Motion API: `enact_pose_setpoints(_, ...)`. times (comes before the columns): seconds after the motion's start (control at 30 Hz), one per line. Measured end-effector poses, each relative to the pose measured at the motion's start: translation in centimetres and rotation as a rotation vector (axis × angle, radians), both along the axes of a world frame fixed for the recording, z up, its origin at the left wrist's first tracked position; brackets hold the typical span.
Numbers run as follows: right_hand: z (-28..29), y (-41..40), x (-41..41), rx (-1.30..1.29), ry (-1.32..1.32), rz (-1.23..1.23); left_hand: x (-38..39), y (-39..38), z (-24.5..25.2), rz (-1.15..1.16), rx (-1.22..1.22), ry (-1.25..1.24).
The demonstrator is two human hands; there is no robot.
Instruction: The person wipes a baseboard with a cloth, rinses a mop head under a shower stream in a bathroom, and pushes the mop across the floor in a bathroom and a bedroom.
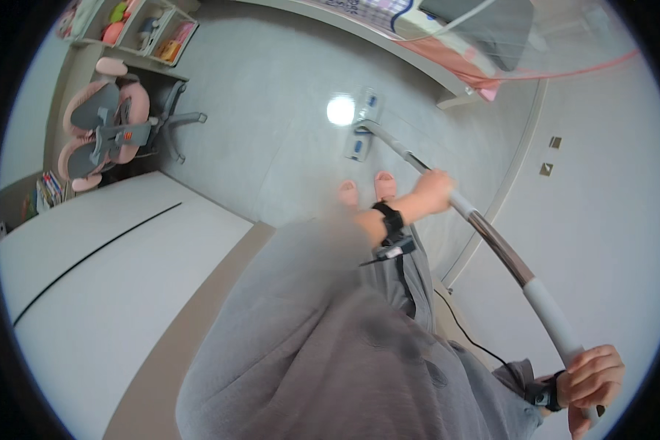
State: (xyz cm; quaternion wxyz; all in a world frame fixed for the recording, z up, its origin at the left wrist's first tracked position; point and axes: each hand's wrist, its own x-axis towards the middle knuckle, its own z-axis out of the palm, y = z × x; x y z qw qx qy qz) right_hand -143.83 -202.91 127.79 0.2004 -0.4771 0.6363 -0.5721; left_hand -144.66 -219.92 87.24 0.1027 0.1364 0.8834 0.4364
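Observation:
A flat mop with a long white and metal handle [500, 247] slants from the lower right up to its flat head [358, 147], which lies on the grey floor beside a bright light reflection. Closed around the middle of the handle is my left hand [435, 191], with a black band on its wrist. My right hand [594, 379] grips the handle near its upper end, at the lower right; a black band circles that wrist too. Pink slippers [385, 186] are on my feet, just below the mop head in the picture.
A pink and grey swivel chair [107, 129] stands at the left by shelves [159, 33] holding toys. A bed frame [418, 66] spans the top right. White wall [583, 220] runs along the right; a large white panel [115, 264] is at the lower left.

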Motion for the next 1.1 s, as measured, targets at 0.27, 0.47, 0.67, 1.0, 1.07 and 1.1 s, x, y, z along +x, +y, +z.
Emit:
enact_pose_setpoints(0.27,3.0,-0.7,7.3,0.116,0.008,-0.835,1.9,12.2,1.0,-0.313,0.202,-0.068)
enact_pose_setpoints(0.47,5.4,8.0,9.0,0.277,0.136,-0.759,0.8,10.5,4.6,-0.382,0.116,-0.123)
enact_pose_setpoints(0.67,1.0,8.0,8.8,0.148,-0.024,-0.662,-2.2,4.1,3.7,-0.088,0.082,-0.105)
enact_pose_setpoints(1.0,-9.1,9.9,11.4,-0.046,0.094,-0.616,-0.5,5.5,-4.3,-0.112,-0.245,-0.055)
enact_pose_setpoints(1.07,-8.1,13.3,14.7,-0.07,0.078,-0.68,2.4,9.9,-3.9,-0.211,-0.259,-0.048)
enact_pose_setpoints(1.1,-7.4,15.9,16.4,-0.008,0.095,-0.622,4.1,12.5,-3.8,-0.267,-0.257,-0.035)
